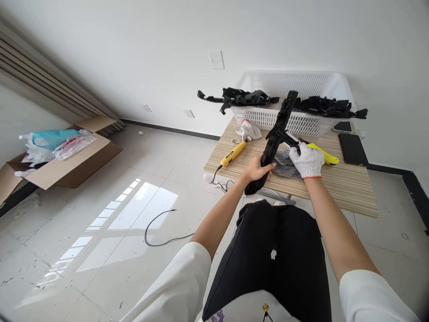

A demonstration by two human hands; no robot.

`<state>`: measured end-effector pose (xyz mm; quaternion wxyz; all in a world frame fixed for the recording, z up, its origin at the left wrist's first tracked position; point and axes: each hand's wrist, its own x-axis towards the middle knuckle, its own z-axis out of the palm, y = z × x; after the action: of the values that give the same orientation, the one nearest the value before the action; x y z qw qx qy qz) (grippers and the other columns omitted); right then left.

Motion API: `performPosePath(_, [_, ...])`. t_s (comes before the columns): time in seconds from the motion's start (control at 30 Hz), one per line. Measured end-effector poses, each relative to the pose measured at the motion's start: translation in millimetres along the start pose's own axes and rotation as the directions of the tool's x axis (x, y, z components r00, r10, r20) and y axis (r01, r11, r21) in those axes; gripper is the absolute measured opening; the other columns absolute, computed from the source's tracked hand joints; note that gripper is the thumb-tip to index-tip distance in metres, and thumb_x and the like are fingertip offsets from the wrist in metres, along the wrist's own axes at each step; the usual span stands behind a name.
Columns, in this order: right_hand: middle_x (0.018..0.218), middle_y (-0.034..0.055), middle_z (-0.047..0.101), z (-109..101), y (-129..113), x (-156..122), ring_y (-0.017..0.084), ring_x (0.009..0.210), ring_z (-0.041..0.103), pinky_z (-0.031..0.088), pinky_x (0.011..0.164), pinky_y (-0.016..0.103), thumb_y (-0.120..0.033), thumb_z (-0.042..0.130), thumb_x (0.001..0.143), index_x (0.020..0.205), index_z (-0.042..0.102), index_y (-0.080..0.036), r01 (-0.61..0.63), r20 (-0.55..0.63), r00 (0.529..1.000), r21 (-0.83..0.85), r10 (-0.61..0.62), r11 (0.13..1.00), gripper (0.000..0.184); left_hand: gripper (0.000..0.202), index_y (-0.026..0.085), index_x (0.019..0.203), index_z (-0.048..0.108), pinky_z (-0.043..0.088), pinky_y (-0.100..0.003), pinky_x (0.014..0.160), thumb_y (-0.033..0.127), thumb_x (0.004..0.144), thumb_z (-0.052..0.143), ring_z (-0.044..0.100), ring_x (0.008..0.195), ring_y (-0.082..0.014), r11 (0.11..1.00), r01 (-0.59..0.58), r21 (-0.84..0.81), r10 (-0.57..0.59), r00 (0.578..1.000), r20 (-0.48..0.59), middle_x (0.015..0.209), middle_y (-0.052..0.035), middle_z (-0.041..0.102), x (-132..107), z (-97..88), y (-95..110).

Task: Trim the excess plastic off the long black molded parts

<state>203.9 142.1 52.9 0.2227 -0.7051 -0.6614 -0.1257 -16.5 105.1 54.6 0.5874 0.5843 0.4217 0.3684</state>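
Long black moulded-plastic part [275, 139] before white slatted plastic basket [303, 124]; bare left hand [256, 169] fingers gripping lower end, should stay firm; white-gloved right hand [307, 160] fingers curled beside it, pinch unclear.

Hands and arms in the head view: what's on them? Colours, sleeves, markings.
Left hand: no glove. Right hand: white knitted glove with an orange edge at the cuff. Both arms: short, loose white sleeves, left and right. I see no markings on glove or sleeves.
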Motion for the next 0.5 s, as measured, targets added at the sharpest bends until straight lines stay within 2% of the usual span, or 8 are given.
performPosePath(0.27, [0.07,0.0099,0.061,-2.2,-3.7,0.7,0.02,0.066,0.049,0.035,0.069,0.034,-0.046,0.037,0.097,0.109,0.074,-0.012,-0.012,0.104,0.994,-0.053,0.018,0.999,0.051,0.038,0.02,0.086,0.05,0.053,-0.026,0.046,0.042,0.082,0.08,0.063,0.044,-0.0148,1.0,-0.021,0.012,0.021,0.999,-0.032,0.059,0.0041,0.064,0.9,1.9,0.4])
performPosePath(0.4, [0.069,0.0099,0.06,-0.8,-3.9,1.2,0.021,0.067,0.051,0.036,0.07,0.035,-0.047,0.037,0.098,0.108,0.074,-0.012,-0.015,0.085,0.996,-0.045,0.018,0.999,0.052,0.038,0.02,0.086,0.05,0.052,-0.026,0.047,0.042,0.082,0.081,0.063,0.045,-0.0144,0.999,-0.034,0.004,0.034,0.999,-0.022,0.059,0.0041,0.064,3.0,1.2,0.2])
performPosePath(0.5, [0.069,0.0091,0.06,1.2,-3.6,1.0,0.021,0.068,0.052,0.036,0.072,0.035,-0.047,0.037,0.098,0.114,0.072,-0.012,-0.001,0.059,0.998,-0.034,0.003,0.999,0.052,0.037,0.02,0.086,0.05,0.051,-0.026,0.045,0.041,0.082,0.081,0.062,0.043,-0.0139,1.0,-0.031,-0.007,0.03,0.999,-0.024,0.058,0.0047,0.063,2.6,1.5,0.5])
